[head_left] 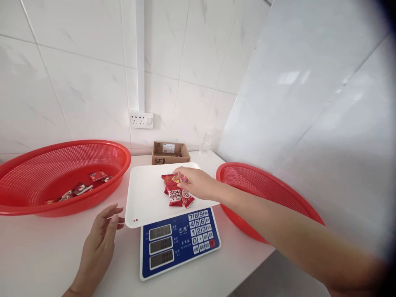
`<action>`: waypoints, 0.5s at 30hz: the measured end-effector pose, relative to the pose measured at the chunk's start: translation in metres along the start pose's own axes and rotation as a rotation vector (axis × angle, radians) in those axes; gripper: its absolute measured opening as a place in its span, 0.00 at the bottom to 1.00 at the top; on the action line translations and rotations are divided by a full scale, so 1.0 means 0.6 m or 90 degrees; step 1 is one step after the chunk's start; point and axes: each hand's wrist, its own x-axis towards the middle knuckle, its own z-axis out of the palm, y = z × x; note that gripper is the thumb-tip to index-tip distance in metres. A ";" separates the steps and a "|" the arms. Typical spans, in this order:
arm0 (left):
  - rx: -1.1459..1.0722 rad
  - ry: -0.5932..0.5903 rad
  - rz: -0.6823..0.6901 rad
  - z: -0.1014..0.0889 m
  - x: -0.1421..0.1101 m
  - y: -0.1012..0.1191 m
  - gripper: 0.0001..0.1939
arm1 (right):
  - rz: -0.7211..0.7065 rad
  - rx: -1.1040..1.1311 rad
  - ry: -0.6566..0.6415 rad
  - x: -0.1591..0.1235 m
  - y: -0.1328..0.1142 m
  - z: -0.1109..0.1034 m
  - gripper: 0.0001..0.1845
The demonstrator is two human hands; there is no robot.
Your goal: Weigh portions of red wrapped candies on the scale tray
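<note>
A digital weighing scale with a blue keypad panel (181, 243) stands in front of me, topped by a white tray (144, 185). Several small red snack packets (175, 197) lie close together on that tray. Over the back of this group is my right hand (196, 180), its thumb and fingers closed around a red packet that they partly cover. My left hand (100, 237) hovers beside the tray's front left corner. Its fingers are loosely bent and apart, with nothing seen in them.
At the left, a large red plastic basket (120, 154) contains several wrapped packets. Another red basket (241, 169) stands at the right, partly behind my forearm. A small cardboard box (157, 161) and a clear plastic container (206, 141) are near the tiled wall, below a socket (141, 120).
</note>
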 end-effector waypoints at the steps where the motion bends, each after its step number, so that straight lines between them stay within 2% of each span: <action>1: -0.003 0.002 0.003 0.000 0.000 -0.001 0.27 | -0.005 -0.046 0.019 0.000 -0.002 0.005 0.14; 3: -0.007 0.004 0.007 0.001 0.000 -0.002 0.26 | -0.035 -0.094 0.018 0.000 -0.003 0.012 0.12; 7: -0.010 -0.002 0.002 0.000 0.001 -0.004 0.26 | -0.143 -0.149 -0.098 -0.007 0.003 0.022 0.13; 9: -0.001 0.003 -0.005 0.000 0.001 -0.003 0.27 | -0.161 -0.184 -0.114 -0.013 0.012 0.016 0.14; 12: 0.007 0.007 -0.002 0.000 0.002 -0.003 0.27 | -0.100 -0.206 -0.042 -0.026 0.042 -0.020 0.16; 15: -0.011 0.020 0.030 0.001 0.003 -0.011 0.25 | 0.041 -0.205 0.039 -0.051 0.101 -0.078 0.16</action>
